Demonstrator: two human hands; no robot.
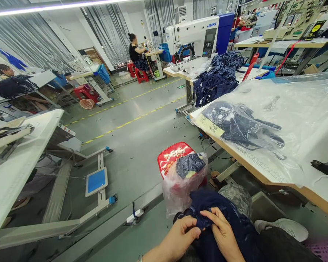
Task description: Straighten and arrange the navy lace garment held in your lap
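A dark navy piece of fabric [224, 211] lies bunched over my lap. My left hand [182, 233] pinches its edge between thumb and bent fingers. Close beside it, my right hand [220, 227] grips the same cloth, index finger stretched along the fold toward the left hand. The fingertips nearly meet, and what lies between them is too small to make out. Just beyond the hands stands a red stool [164, 154] with a patterned top. On it rests a clear plastic bag [177, 193] with a dark folded item [190, 165] inside.
At the right, a white worktable [262, 171] carries dark fabric pieces [232, 120] under clear plastic. A JUKI sewing machine [196, 32] stands beyond, beside a navy strap pile [221, 76]. A machine table with a blue pedal [96, 181] is at left. People sit further back.
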